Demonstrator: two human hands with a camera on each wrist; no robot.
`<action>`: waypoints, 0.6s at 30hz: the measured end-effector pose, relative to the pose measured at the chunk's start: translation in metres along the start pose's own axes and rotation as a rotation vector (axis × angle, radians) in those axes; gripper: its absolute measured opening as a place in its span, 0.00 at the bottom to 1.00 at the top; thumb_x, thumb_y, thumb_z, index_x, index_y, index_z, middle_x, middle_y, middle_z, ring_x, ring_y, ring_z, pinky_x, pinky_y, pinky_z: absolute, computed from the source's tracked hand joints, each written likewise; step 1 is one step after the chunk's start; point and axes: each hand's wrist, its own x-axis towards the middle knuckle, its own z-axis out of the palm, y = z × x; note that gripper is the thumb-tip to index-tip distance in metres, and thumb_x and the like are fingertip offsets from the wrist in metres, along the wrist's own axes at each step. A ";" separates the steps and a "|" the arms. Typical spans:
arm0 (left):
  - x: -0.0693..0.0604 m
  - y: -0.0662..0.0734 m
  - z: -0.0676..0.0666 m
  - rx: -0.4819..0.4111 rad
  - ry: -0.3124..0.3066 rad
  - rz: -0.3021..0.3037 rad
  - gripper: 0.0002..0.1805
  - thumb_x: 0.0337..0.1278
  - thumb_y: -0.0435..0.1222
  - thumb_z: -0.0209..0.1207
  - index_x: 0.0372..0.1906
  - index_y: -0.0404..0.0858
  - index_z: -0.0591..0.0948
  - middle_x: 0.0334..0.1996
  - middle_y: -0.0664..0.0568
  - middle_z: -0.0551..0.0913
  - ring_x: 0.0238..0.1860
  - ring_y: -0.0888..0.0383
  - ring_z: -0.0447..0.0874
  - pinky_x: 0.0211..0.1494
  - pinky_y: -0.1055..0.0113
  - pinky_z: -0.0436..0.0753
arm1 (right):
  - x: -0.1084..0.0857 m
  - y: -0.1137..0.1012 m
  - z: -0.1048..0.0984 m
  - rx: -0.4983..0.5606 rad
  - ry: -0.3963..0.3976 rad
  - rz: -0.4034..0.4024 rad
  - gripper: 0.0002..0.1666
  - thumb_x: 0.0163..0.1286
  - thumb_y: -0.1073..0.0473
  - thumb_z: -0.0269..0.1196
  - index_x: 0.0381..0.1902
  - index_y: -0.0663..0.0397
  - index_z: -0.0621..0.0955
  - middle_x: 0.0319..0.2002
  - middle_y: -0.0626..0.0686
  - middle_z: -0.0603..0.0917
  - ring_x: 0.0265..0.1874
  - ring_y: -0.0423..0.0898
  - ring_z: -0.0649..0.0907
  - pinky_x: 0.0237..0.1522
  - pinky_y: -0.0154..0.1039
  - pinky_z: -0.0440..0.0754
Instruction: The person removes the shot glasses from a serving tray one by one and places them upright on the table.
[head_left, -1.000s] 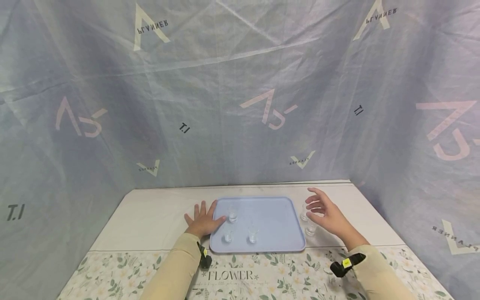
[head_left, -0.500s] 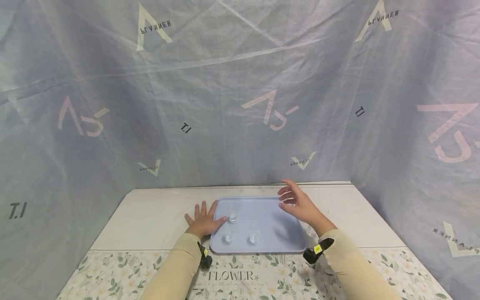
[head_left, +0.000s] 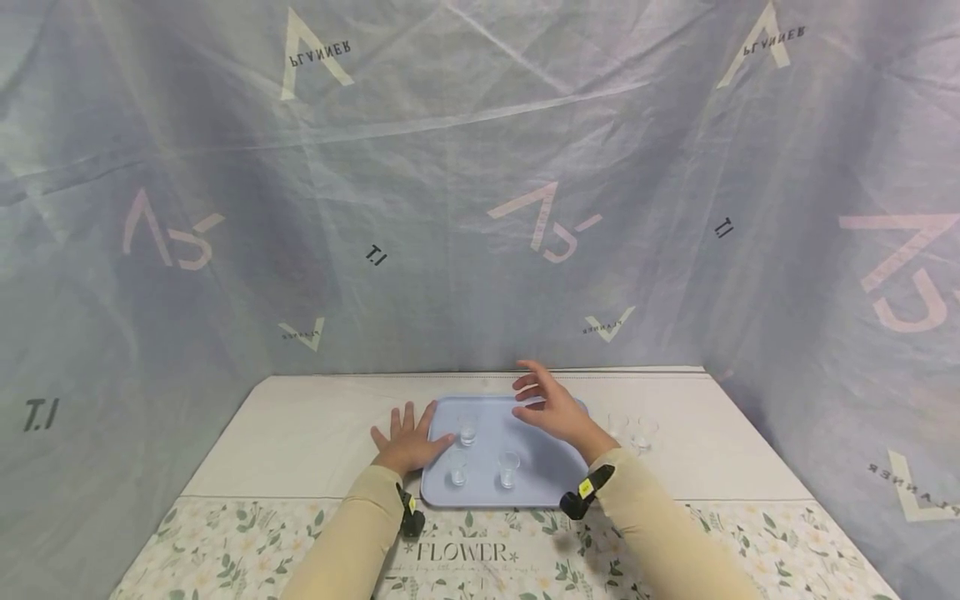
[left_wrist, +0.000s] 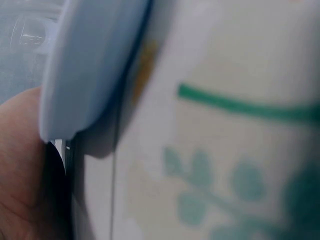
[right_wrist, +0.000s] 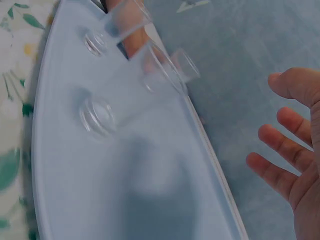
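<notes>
My left hand [head_left: 408, 446] lies with spread fingers at the left edge of the pale blue tray [head_left: 525, 503], its thumb over the rim. In the left wrist view, part of that hand [left_wrist: 20, 165] touches the tray's rim [left_wrist: 85, 75]. Three small clear glasses stand upright on the tray: a back one [head_left: 467, 433], a front-left one [head_left: 457, 472] and a front-middle one [head_left: 507, 473]. Above the tray's right half hovers my right hand [head_left: 553, 411], holding nothing. The right wrist view shows its fingers [right_wrist: 287, 150] apart from the front-middle glass [right_wrist: 97, 117].
Two more clear glasses, one nearer the tray [head_left: 617, 427] and one farther right [head_left: 643, 437], stand on the white tabletop [head_left: 720, 450]. A flower-print cloth strip [head_left: 465, 575] runs along the front. Grey fabric [head_left: 450, 292] hangs behind and at both sides.
My right hand has moved left, from beside the glasses right of the tray to over the tray, uncovering those glasses. The left hand has stayed put.
</notes>
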 end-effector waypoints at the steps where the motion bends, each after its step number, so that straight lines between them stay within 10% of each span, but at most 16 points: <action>1: -0.001 0.001 -0.001 0.003 0.000 0.000 0.49 0.65 0.69 0.47 0.82 0.51 0.50 0.80 0.34 0.40 0.79 0.31 0.29 0.68 0.24 0.26 | 0.002 -0.001 0.004 0.004 -0.003 0.005 0.48 0.62 0.77 0.67 0.76 0.59 0.59 0.55 0.72 0.76 0.54 0.73 0.79 0.54 0.67 0.78; 10: -0.003 0.004 -0.006 0.036 -0.003 -0.005 0.48 0.65 0.68 0.48 0.82 0.51 0.51 0.80 0.33 0.42 0.79 0.31 0.32 0.68 0.22 0.32 | 0.009 -0.024 0.025 0.106 -0.088 0.021 0.48 0.62 0.77 0.67 0.76 0.60 0.59 0.56 0.73 0.75 0.55 0.76 0.77 0.55 0.69 0.77; 18: -0.001 0.003 -0.004 0.019 -0.006 -0.002 0.49 0.64 0.70 0.47 0.82 0.51 0.51 0.80 0.33 0.42 0.79 0.31 0.30 0.68 0.23 0.28 | 0.020 0.006 0.048 0.071 -0.150 0.058 0.49 0.63 0.70 0.71 0.76 0.51 0.60 0.58 0.70 0.77 0.55 0.69 0.81 0.54 0.58 0.82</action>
